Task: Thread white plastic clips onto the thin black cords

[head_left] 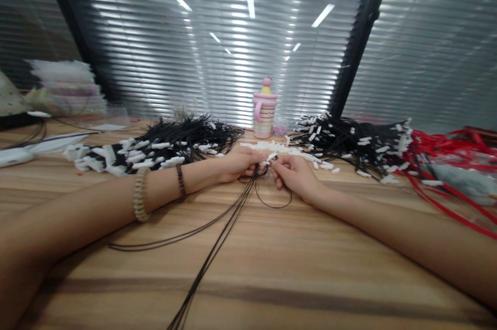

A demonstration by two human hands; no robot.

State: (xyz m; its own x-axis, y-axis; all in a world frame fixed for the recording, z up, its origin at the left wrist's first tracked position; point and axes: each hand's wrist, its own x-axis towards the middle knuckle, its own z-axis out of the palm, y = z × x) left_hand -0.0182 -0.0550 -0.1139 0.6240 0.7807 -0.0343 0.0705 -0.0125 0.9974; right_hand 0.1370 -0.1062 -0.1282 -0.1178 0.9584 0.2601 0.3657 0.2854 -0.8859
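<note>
Near the middle of the wooden table, my left hand (pixel 241 162) pinches several thin black cords (pixel 233 216), which trail down toward the near edge. My right hand (pixel 295 174) is closed on a small white piece (pixel 272 156) with a bit of black at its end, close to the left fingertips. A loop of black cord hangs below the two hands. Just behind them lies a scattered row of small white pieces (pixel 287 148). Fine detail at the fingertips is blurred.
Bundles of black cords with white ends lie at left (pixel 174 138) and right (pixel 349 138). A pink and cream cup (pixel 264 117) stands behind my hands. Red straps (pixel 446 143) lie far right, clear plastic boxes (pixel 73 91) far left. Blinds (pixel 233 34) cover the back.
</note>
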